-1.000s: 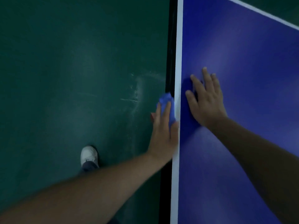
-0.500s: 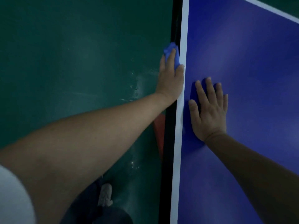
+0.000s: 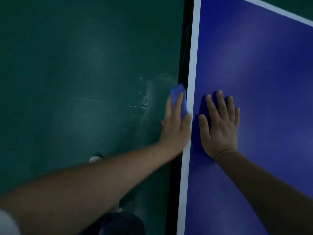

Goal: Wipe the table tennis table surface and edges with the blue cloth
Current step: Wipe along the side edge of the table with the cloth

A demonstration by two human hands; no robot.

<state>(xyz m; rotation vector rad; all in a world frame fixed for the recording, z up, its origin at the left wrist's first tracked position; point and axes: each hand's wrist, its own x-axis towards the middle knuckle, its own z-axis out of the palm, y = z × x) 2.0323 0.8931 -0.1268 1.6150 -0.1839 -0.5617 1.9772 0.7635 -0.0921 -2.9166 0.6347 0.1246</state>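
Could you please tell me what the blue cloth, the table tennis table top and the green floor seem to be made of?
Soft blue cloth: likely microfibre or similar fabric; it bunches under the left hand. Dark blue table tennis table top: rigid painted board, satin finish, with soft light sheen. Green floor: smooth, probably vinyl or rubber sports surfacing; pale scuffs show.

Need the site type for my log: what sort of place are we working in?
Probably an indoor table tennis hall or sports room: a blue table tennis table with a white edge line, and a dark green, scuffed floor like sports flooring beside it.
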